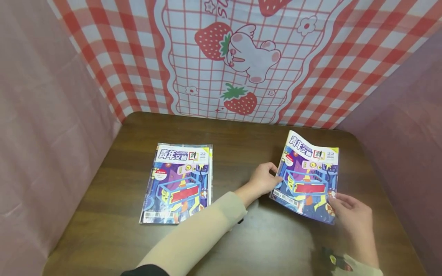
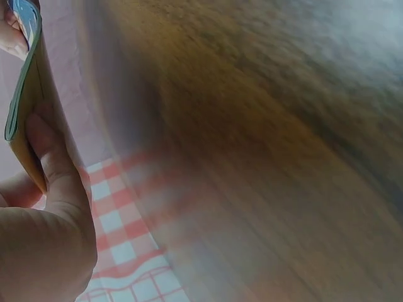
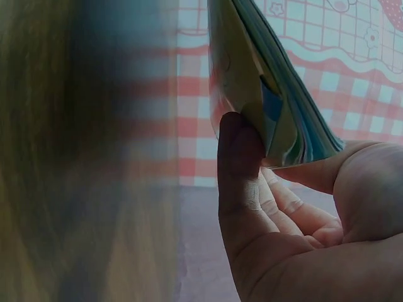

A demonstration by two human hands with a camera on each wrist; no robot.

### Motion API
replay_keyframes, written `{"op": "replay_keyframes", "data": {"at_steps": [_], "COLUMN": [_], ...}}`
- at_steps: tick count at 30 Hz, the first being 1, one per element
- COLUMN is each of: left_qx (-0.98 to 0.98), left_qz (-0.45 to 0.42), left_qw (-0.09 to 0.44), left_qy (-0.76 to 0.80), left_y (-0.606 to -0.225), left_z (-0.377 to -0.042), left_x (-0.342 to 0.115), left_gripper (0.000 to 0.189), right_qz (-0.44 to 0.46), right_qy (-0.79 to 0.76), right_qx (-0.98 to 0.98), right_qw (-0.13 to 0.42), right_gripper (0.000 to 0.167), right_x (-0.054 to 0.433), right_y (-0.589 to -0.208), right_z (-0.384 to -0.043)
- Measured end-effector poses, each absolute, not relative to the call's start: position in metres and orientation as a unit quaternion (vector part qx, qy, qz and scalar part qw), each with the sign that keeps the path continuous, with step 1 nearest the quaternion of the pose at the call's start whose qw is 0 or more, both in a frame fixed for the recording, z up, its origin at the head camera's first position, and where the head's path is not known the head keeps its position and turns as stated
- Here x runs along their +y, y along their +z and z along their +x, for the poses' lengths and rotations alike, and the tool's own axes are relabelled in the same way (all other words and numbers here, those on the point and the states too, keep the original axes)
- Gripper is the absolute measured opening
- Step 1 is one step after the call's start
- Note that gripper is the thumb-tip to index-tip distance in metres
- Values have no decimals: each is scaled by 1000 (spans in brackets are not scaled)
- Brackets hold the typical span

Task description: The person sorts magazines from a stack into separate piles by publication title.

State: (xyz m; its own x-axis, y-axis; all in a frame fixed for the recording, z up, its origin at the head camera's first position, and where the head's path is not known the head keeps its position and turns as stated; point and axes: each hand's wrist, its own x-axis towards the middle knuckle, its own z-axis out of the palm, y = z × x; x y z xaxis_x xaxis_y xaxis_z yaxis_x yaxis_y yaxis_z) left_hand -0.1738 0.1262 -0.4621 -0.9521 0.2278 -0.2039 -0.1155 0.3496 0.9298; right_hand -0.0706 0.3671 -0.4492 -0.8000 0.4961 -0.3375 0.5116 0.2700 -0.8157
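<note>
Between both hands is a magazine (image 1: 304, 180) with a purple and blue cover, above the right part of the table, its upper left corner bent up. My left hand (image 1: 264, 178) pinches its left edge, and my right hand (image 1: 353, 214) grips its lower right edge. In the left wrist view the left hand (image 2: 50, 214) has the magazine (image 2: 28, 94) between thumb and fingers, seen edge-on. The right wrist view shows the right hand (image 3: 296, 233) pinching the magazine (image 3: 277, 94) at a corner, its page edges slightly fanned.
A pile of magazines (image 1: 179, 184) with the same cover on top lies on the left of the brown wooden table (image 1: 110, 184). A red-checked strawberry cloth (image 1: 138, 61) hangs behind the table. Pink cloths (image 1: 41, 115) hang at both sides.
</note>
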Motion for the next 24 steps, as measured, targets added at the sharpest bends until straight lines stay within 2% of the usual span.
{"op": "replay_keyframes", "data": {"at_steps": [19,24], "left_qx": [823,842], "left_qz": [50,68], "left_qw": [165,152], "left_qy": [541,514], "left_y": [-469,-469], "left_z": [-172,-174], "left_x": [149,155], "left_gripper": [18,20], "right_qz": [329,340], "right_qy": [-517,-521], "right_qx": [789,782], "right_qw": [49,48], "right_gripper": [82,81], "right_x": [394,398], "right_y": [-451,-455], "right_z": [-58,-58]}}
